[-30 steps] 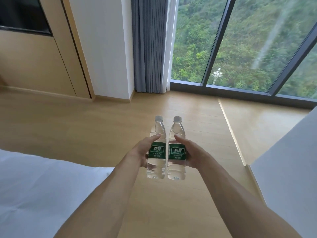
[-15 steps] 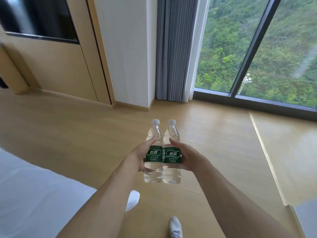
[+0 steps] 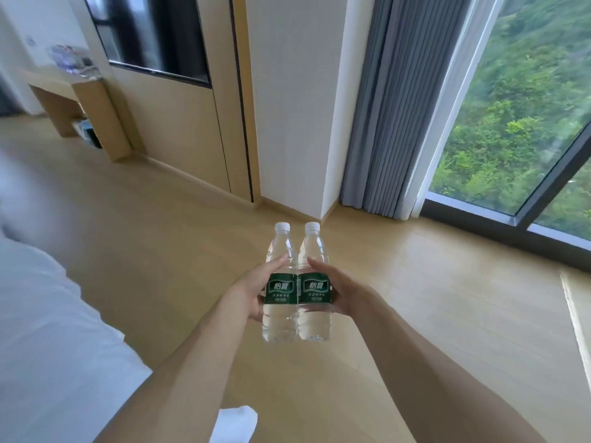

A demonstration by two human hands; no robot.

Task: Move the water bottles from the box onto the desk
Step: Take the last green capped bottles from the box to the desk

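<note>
Two clear water bottles with white caps and green labels are held upright, side by side and touching, in front of me above the wooden floor. My left hand [image 3: 252, 289] grips the left bottle [image 3: 279, 318] around its label. My right hand [image 3: 343, 290] grips the right bottle [image 3: 314, 318] the same way. A wooden desk [image 3: 86, 91] stands far off at the upper left, with blurred items on its top. No box is in view.
A white bed [image 3: 48, 330] fills the lower left. A dark TV screen [image 3: 153, 36] hangs on the wood-panelled wall. A white pillar [image 3: 294, 107], a grey curtain [image 3: 393, 107] and a floor-to-ceiling window [image 3: 518, 107] lie ahead and to the right. My white sock [image 3: 236, 423] shows at the bottom.
My view has swung left: the window slid to the right and the TV and desk came into sight. Both hands keep holding the two bottles together in front of me.
</note>
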